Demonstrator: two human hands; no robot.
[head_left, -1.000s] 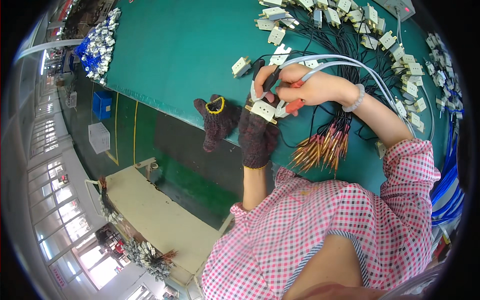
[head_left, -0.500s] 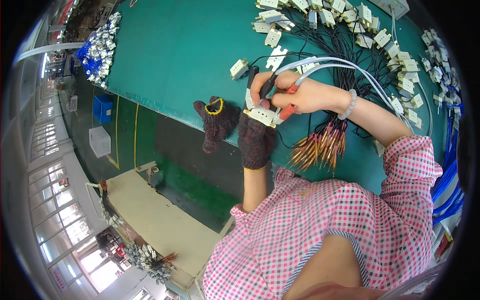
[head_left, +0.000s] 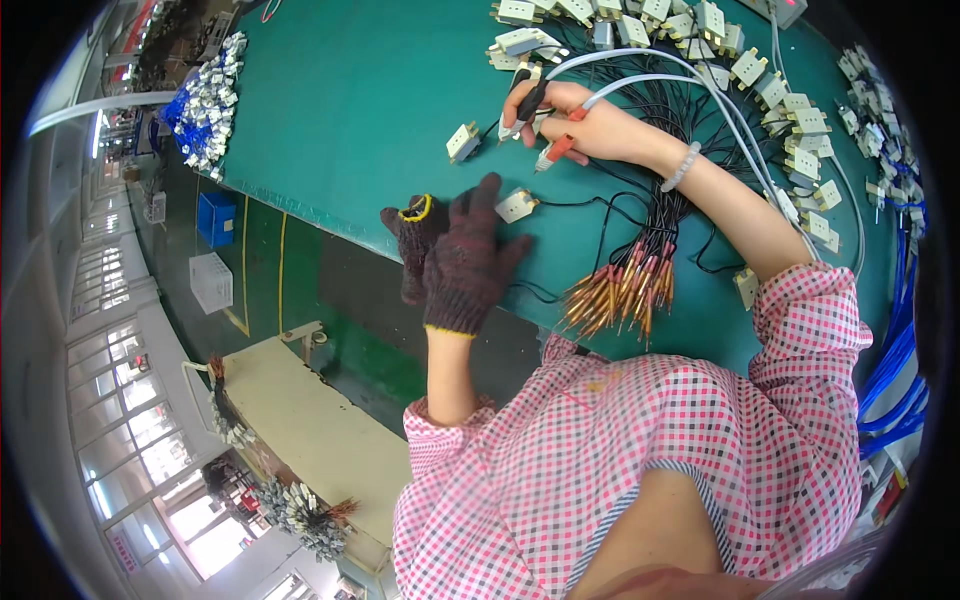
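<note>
My left hand (head_left: pixel 472 255) wears a dark knitted glove with a yellow-edged cuff. Its fingers are spread over the green table and hold nothing. Close to its fingertips lies a small white block-shaped connector (head_left: pixel 517 205) on a black cord. A second dark glove (head_left: pixel 412 250) lies beside my left hand, partly hidden by it. My bare right hand (head_left: pixel 580 122) is closed around a black probe (head_left: pixel 534 100) and a red probe (head_left: pixel 560 150), both on pale grey cables. Their tips point down toward the tabletop. Another white connector (head_left: pixel 463 142) sits left of the probes.
Many white connectors (head_left: pixel 748 68) fan across the far right of the green table (head_left: pixel 330 120). Their black cords gather into a bundle with copper-coloured ends (head_left: pixel 625 290). A blue-and-white connector pile (head_left: pixel 205 110) sits at the left corner. Blue cables hang at the right.
My left hand has let go of a white connector and moved left beside the loose glove, fingers spreading. My right hand has lifted both probes off the connector and moved farther up the table.
</note>
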